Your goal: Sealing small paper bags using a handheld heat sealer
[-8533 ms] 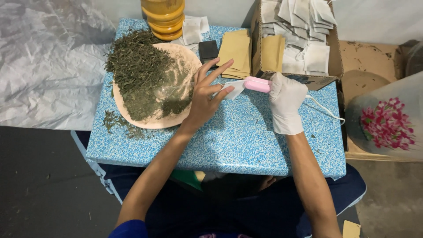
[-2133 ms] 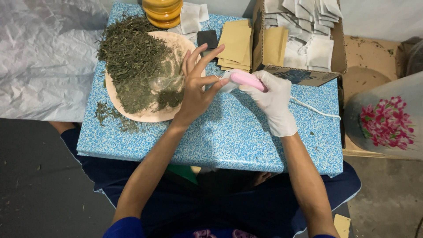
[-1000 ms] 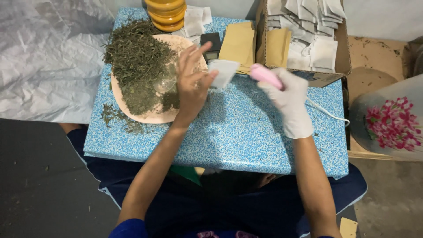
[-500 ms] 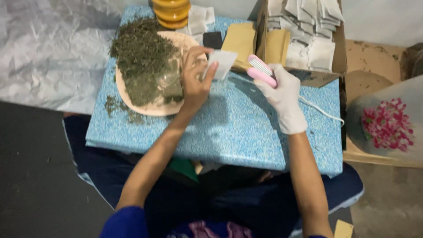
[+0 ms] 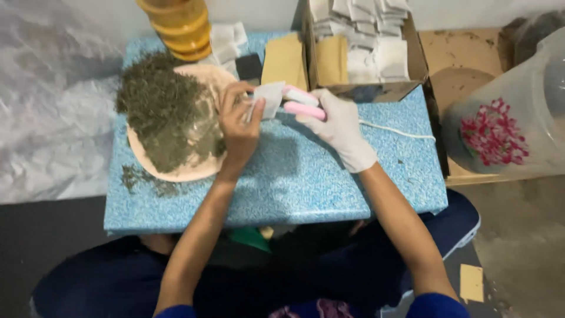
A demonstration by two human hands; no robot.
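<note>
So the bare left hand [image 5: 238, 126] has a small white paper sachet [image 5: 268, 99] pinched between thumb and fingers, holding it up just above the blue speckled board [image 5: 282, 182], right next to the right edge of the round tan tray [image 5: 188, 171]. The tray is heaped with dried green herb [image 5: 162, 115] (a few crumbs have spilled onto the board at about 7 o'clock from the tray). The right hand [image 5: 338, 126], in a white glove, is closed around a pink and white handheld sealer [image 5: 303, 103], its two arms standing a little apart with their tips right at the sachet's right edge; I can't tell if they're actually touching the paper. A white cord [image 5: 394, 131] trails off from the sealer toward 3 o'clock across the board. At 12 o'clock from the hands there's a stack of brown paper envelopes [image 5: 284, 59], with a small black object [image 5: 249, 66] just left of it and a few more white sachets [image 5: 226, 38] beyond that, beside a stack of yellow containers [image 5: 176, 26]. At roughly 1 o'clock sits a cardboard box [image 5: 412, 59] full of white sachets standing on edge. Way off at 3 o'clock is a clear plastic container with a red flower print [image 5: 500, 129], and crinkled plastic sheeting [image 5: 53, 118] covers the floor at 9 o'clock.
</note>
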